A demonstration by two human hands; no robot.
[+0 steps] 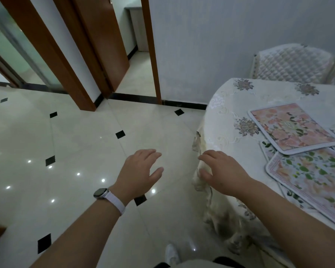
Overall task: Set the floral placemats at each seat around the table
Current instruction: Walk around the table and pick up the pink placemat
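Floral placemats lie in a loose overlapping pile on the table (230, 99) at the right. The top one is pink and peach (292, 126). Below it lies a mat with green leaves and a pink border (315, 178), and edges of others show underneath. My left hand (139, 173) hovers over the floor, left of the table, fingers spread and holding nothing. My right hand (222, 171) is at the table's near left edge, fingers apart over the hanging tablecloth (203, 182), a short way left of the mats. I cannot tell whether it touches the cloth.
A quilted chair back (292, 62) stands behind the table against the grey wall. Glossy tiled floor (75, 151) with black diamond insets spreads to the left. An open wooden door (104, 45) and doorway lie ahead. My white shoe (172, 254) shows below.
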